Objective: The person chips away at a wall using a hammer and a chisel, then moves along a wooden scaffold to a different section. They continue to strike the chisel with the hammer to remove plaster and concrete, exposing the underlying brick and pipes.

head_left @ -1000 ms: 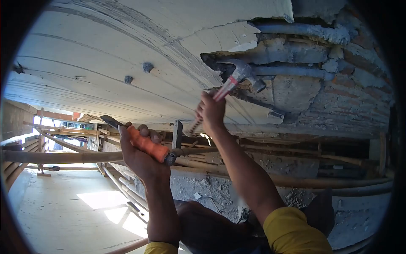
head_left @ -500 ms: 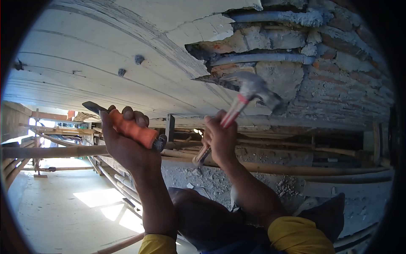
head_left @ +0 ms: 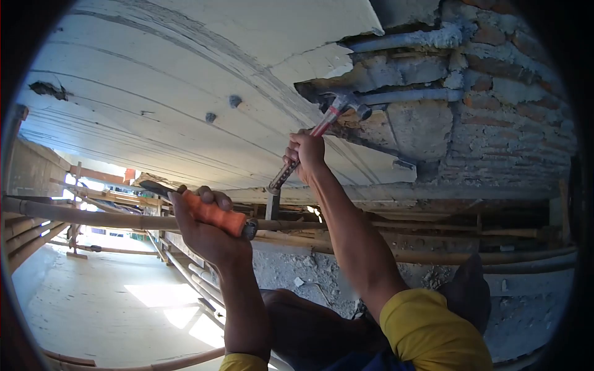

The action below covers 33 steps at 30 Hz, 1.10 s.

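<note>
My left hand (head_left: 216, 242) is closed around the orange grip of a chisel (head_left: 213, 213), whose dark flat blade points up and left, away from the wall. In my raised right hand (head_left: 307, 154) is a claw hammer (head_left: 320, 125) with a red and worn pale handle. Its metal head overlaps the ragged edge of the white plaster (head_left: 204, 68), beside an opening where bricks and a grey pipe (head_left: 411, 96) show. At the lower right of the opening, a broken strip of plaster (head_left: 402, 168) ends in a jagged tip.
Rough brickwork (head_left: 495, 117) fills the upper right. Bamboo scaffold poles (head_left: 117, 216) run across below the wall. Grey rubble (head_left: 297, 266) lies on a ledge under my arms. A sunlit pale floor (head_left: 93, 309) lies at lower left.
My right hand has moved up and left with the hammer, bringing its head to the broken plaster edge. My left hand still holds the chisel, now slightly lower and further right in view.
</note>
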Available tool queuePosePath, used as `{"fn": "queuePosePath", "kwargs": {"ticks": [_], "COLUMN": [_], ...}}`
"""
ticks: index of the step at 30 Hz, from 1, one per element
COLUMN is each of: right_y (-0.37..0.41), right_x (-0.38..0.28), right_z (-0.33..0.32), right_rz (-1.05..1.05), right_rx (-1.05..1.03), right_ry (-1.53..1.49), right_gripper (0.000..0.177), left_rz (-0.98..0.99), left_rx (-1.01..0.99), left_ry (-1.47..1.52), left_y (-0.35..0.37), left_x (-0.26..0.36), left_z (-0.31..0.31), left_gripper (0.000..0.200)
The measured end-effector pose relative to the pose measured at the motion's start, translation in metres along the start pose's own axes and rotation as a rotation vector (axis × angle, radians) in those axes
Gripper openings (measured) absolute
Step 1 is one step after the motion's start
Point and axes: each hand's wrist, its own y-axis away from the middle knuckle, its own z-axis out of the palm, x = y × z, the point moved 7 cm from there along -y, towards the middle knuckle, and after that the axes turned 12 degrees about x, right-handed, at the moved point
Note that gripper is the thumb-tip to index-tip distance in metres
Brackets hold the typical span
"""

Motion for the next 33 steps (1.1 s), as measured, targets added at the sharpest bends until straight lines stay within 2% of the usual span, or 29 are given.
{"fn": "queuePosePath", "kwargs": {"ticks": [5,7,9,12,15,20,23,25,27,29,30,33], "right_y": [0.02,0.07,0.127,0.117,0.123,0.148,0.097,0.012,0.02,0.046,0.057,0.071], "right_x": [-0.005,-0.042,-0.034,-0.021,-0.069,-0.149,-0.136,-0.037,-0.002,-0.032,-0.038,-0.046], "right_z": [-0.014,-0.037,-0.064,-0.086,-0.082,-0.02,-0.02,-0.047,-0.056,-0.061,-0.069,-0.1], "right_rz": [0.043,0.068,0.21,-0.222,-0.556,-1.098,-1.227,-0.628,0.034,0.056,-0.011,-0.547], "right_rx": [0.168,-0.073,0.089,0.173,0.128,-0.171,-0.063,0.156,0.101,0.106,0.145,0.151], "right_ry": [0.108,0.227,0.291,0.311,0.288,-0.238,-0.232,0.241,0.206,0.267,0.359,0.769], "right_gripper": [0.027,0.027,0.027,0.026,0.028,0.026,0.021,0.021,0.021,0.022,0.022,0.024], "left_rz": [-0.024,0.021,0.007,-0.034,-0.027,-0.099,-0.114,-0.124,-0.136,-0.154,-0.173,-0.203], "left_rx": [-0.044,-0.08,-0.075,-0.035,-0.056,-0.11,-0.101,-0.1,-0.106,-0.119,-0.122,-0.114], "left_ry": [-0.012,0.006,0.017,0.032,0.056,-0.013,-0.031,-0.053,-0.04,-0.02,-0.014,0.006], "left_y": [0.002,-0.009,-0.012,-0.02,-0.014,-0.006,-0.006,-0.005,-0.003,0.0,0.002,0.006], "left_x": [-0.007,-0.011,-0.016,-0.021,-0.022,-0.034,-0.035,-0.035,-0.037,-0.041,-0.043,-0.046], "left_z": [0.011,0.017,0.017,0.029,0.038,0.035,0.028,0.024,0.024,0.031,0.034,0.047], "left_gripper": [0.026,0.026,0.028,0.027,0.028,0.031,0.031,0.031,0.03,0.029,0.029,0.029]}}
